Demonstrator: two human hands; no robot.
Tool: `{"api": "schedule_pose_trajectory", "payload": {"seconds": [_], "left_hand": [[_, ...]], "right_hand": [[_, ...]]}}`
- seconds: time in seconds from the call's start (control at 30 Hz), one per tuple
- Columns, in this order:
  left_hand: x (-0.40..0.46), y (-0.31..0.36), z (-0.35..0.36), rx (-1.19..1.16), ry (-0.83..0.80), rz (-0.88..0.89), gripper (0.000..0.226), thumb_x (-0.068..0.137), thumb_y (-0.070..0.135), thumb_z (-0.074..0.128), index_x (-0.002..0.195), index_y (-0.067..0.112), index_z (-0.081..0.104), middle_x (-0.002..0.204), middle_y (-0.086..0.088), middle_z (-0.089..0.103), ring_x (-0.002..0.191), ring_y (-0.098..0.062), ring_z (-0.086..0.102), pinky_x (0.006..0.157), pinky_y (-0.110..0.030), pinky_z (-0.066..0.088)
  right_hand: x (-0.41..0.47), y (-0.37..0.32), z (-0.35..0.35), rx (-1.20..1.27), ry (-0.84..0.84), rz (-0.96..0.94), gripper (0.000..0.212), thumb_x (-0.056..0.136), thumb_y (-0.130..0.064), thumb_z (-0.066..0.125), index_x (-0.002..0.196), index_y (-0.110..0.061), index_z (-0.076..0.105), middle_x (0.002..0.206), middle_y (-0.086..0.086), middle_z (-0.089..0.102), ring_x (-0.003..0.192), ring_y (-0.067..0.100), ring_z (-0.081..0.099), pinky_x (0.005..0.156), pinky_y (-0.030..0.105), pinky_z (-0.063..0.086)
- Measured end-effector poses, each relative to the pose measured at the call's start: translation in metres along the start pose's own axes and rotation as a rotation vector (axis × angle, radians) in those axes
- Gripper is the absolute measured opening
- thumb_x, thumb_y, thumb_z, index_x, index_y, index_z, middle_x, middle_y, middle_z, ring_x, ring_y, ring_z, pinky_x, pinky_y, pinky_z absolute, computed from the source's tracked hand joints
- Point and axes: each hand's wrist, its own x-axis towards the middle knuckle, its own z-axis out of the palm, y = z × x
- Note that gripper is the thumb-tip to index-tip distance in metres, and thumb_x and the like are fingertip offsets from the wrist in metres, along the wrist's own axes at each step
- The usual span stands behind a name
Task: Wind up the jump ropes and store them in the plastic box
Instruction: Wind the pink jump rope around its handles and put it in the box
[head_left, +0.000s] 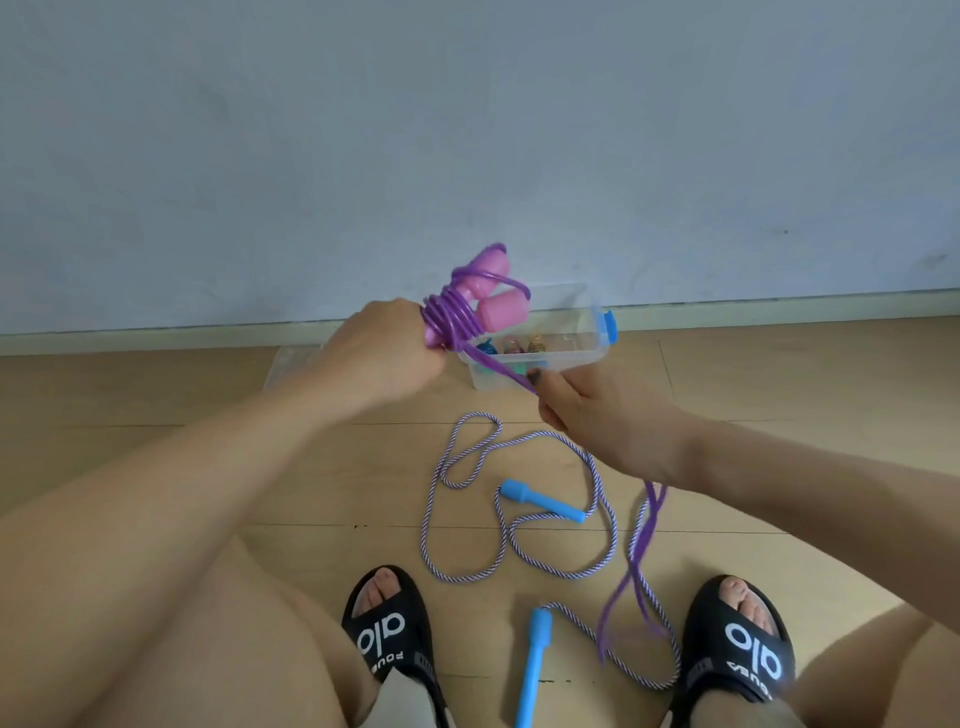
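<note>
L hand (382, 353) fist grips pink handles (488, 296); R hand (597, 410) pinches purple rope (498, 369). Rec: keep tension, lay coils adjacent, tuck tail.

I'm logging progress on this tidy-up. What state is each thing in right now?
Purple rope: partly wound round its pink handles, the tail hanging loose.
Left hand: grips the pink handles.
Right hand: holds the purple rope, pulled taut.
Striped rope: unwound, sprawled on the floor, blue handles apart.
Plastic box: open, small items inside.
</note>
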Motion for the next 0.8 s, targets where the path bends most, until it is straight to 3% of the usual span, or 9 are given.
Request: {"api": "schedule_pose_trajectory", "payload": {"seconds": [0.1, 0.2, 0.37, 0.47, 0.6, 0.7, 0.8], "left_hand": [[-0.005, 0.009, 0.011, 0.128, -0.037, 0.012, 0.020, 0.084, 0.031, 0.055, 0.070, 0.017, 0.049, 0.073, -0.004, 0.055, 0.067, -0.029, 0.053, 0.058, -0.029, 0.036], [-0.013, 0.025, 0.025, 0.311, -0.060, 0.096, 0.006, 0.081, 0.023, 0.053, 0.081, 0.018, 0.057, 0.078, -0.003, 0.060, 0.066, -0.026, 0.053, 0.049, -0.026, 0.031], [-0.027, 0.041, 0.044, 0.471, -0.075, 0.313, 0.011, 0.082, 0.021, 0.048, 0.082, 0.018, 0.058, 0.068, 0.003, 0.052, 0.055, -0.016, 0.046, 0.049, -0.023, 0.026], [-0.034, 0.051, 0.040, 0.361, -0.099, 0.338, 0.007, 0.085, 0.026, 0.053, 0.085, 0.019, 0.054, 0.067, 0.004, 0.046, 0.053, -0.011, 0.039, 0.045, -0.025, 0.027], [-0.046, 0.059, 0.026, 0.293, -0.061, 0.455, 0.007, 0.086, 0.029, 0.053, 0.085, 0.023, 0.051, 0.062, 0.007, 0.038, 0.054, -0.013, 0.039, 0.046, -0.027, 0.028], [-0.051, 0.062, 0.016, 0.258, -0.026, 0.547, 0.012, 0.088, 0.031, 0.052, 0.085, 0.026, 0.042, 0.061, 0.007, 0.035, 0.054, -0.013, 0.034, 0.048, -0.028, 0.026], [-0.048, 0.058, 0.007, 0.053, 0.082, 0.513, 0.029, 0.086, 0.041, 0.058, 0.072, 0.031, 0.034, 0.065, 0.003, 0.055, 0.059, -0.023, 0.037, 0.054, -0.031, 0.030]], "right_hand": [[-0.006, -0.019, -0.006, -0.174, 0.022, -0.151, 0.047, 0.103, -0.034, 0.036, 0.065, -0.005, 0.038, 0.060, 0.009, 0.040, 0.059, 0.020, 0.033, 0.059, 0.037, 0.034], [-0.009, -0.026, -0.014, -0.418, 0.065, -0.318, 0.050, 0.101, -0.038, 0.037, 0.061, -0.011, 0.031, 0.054, 0.008, 0.038, 0.054, 0.020, 0.031, 0.054, 0.039, 0.032], [0.010, -0.032, -0.043, -0.633, 0.310, -0.439, 0.057, 0.099, -0.048, 0.042, 0.057, -0.011, 0.031, 0.048, 0.005, 0.035, 0.048, 0.022, 0.032, 0.047, 0.032, 0.023], [0.031, -0.017, -0.057, -0.726, 0.363, -0.358, 0.059, 0.098, -0.054, 0.038, 0.056, -0.013, 0.031, 0.051, 0.004, 0.038, 0.053, 0.027, 0.036, 0.049, 0.030, 0.022], [0.049, -0.012, -0.054, -0.637, 0.343, -0.295, 0.060, 0.096, -0.059, 0.040, 0.055, -0.016, 0.038, 0.051, 0.002, 0.041, 0.057, 0.027, 0.044, 0.050, 0.029, 0.024], [0.050, 0.016, -0.038, -0.483, 0.190, -0.109, 0.056, 0.095, -0.062, 0.040, 0.059, -0.019, 0.041, 0.061, 0.003, 0.049, 0.062, 0.022, 0.047, 0.058, 0.031, 0.037], [0.031, 0.057, -0.021, -0.268, -0.095, 0.167, 0.033, 0.081, -0.064, 0.053, 0.080, -0.032, 0.041, 0.094, -0.001, 0.053, 0.096, 0.026, 0.059, 0.073, 0.025, 0.044]]}}
